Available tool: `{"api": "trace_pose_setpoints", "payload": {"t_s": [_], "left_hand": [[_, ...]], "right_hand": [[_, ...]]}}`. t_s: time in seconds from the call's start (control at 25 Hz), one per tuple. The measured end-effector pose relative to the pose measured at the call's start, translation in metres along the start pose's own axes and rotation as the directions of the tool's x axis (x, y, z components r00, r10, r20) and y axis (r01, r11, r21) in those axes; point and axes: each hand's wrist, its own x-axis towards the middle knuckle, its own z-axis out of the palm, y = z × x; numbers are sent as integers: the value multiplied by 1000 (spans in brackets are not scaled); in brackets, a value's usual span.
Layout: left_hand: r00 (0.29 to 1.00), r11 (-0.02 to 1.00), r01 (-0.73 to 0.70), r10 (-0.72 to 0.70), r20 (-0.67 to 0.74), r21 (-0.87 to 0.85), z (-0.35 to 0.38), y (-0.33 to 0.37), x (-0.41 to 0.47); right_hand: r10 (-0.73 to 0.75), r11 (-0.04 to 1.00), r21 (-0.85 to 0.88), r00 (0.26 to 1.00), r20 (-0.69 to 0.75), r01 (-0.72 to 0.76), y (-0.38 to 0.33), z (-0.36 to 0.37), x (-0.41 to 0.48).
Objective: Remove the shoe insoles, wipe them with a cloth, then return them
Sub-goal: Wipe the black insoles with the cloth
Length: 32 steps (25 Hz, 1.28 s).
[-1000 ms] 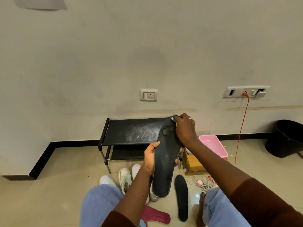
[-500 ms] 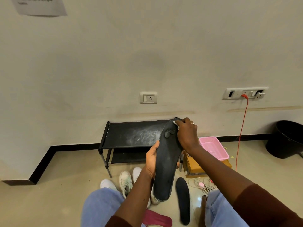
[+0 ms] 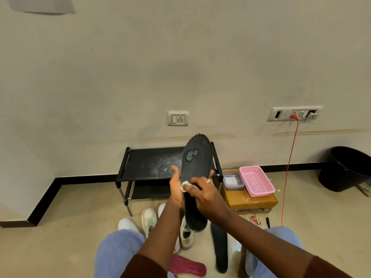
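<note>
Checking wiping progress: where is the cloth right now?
Centre of the head view: the cloth is under the right hand, pressed on the black insole the left hand holds.

i see a pale plaster wall (image 3: 180, 67) with a black skirting strip (image 3: 84, 178) meeting a beige tiled floor (image 3: 60, 237). a low black shoe rack (image 3: 148, 167) stands against it, below a wall socket (image 3: 178, 118). a black bin (image 3: 347, 169) sits far right.
</note>
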Motion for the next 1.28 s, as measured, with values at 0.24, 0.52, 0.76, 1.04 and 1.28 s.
{"api": "trace_pose_setpoints", "payload": {"t_s": [0.24,0.52,0.76,1.04,1.28], "left_hand": [[996,994,-54,60,60,-97,-10,2,0],[982,992,-112,120,145,-64,2,6,-9],[997,995,-65,68,31,-69,7,1,-9],[999,999,-20,19,29,27,8,5,-9],[997,982,-41,51,50,-185,-2,3,-2]], "right_hand": [[-357,932,111,923,140,344,8,-6,-23],[-256,964,-34,958,129,263,26,-2,7],[91,987,-144,991,98,-76,44,2,53],[-94,995,-10,990,101,95,11,3,20],[-319,941,175,931,177,290,5,-6,-22]]}}
